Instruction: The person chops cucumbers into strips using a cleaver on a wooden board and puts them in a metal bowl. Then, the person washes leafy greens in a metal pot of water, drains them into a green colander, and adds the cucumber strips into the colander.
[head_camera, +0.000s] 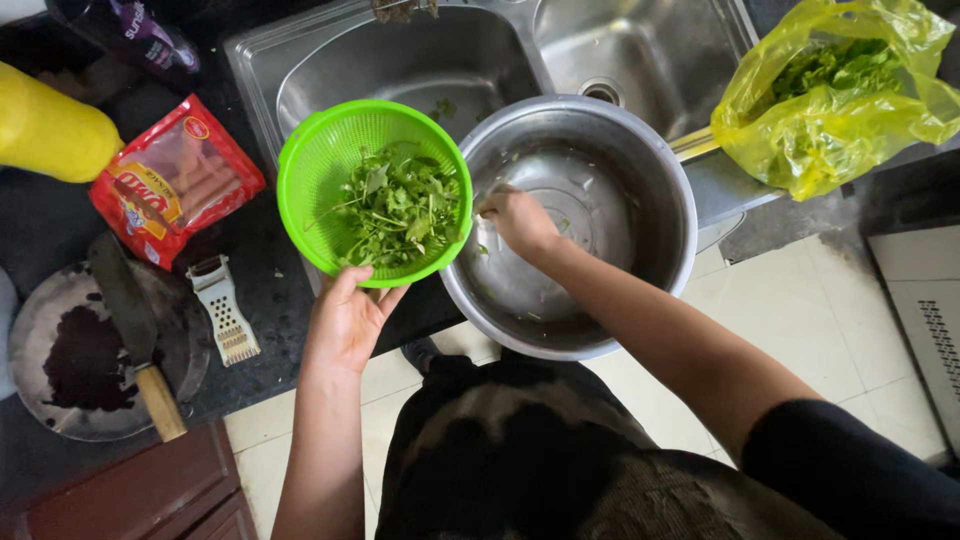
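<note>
**Holding the green colander while my other hand dips into the steel bowl**

Gripping the near rim of the green colander (373, 190), my left hand (347, 322) has its thumb on the outer wall and its fingers wrapped under the edge, closed firmly on the plastic. Inside the colander lies a loose heap of leafy greens (398, 208), thin stems and small leaves tangled together toward the right side. The colander sits over the edge of the dark counter (270, 250), just in front of the steel sink (420, 55), and touches the big steel bowl (640, 160) on its right.

My right hand (518, 220) reaches down into that bowl, fingers curled together near the left inner wall. I cannot tell whether they pinch anything; a few green scraps cling to the bowl's sides around them.

Beyond the bowl, on the sink's right edge, rests a yellow plastic bag (800, 130) stuffed with more green leaves. To my left on the counter lie a red packet of sausages (172, 180), a yellow bottle (50, 130), a white peeler (225, 308), and a round dark-stained board (40, 340) with a wooden-handled knife (135, 330) lying across it. Below me I see pale floor tiles (800, 310).
</note>
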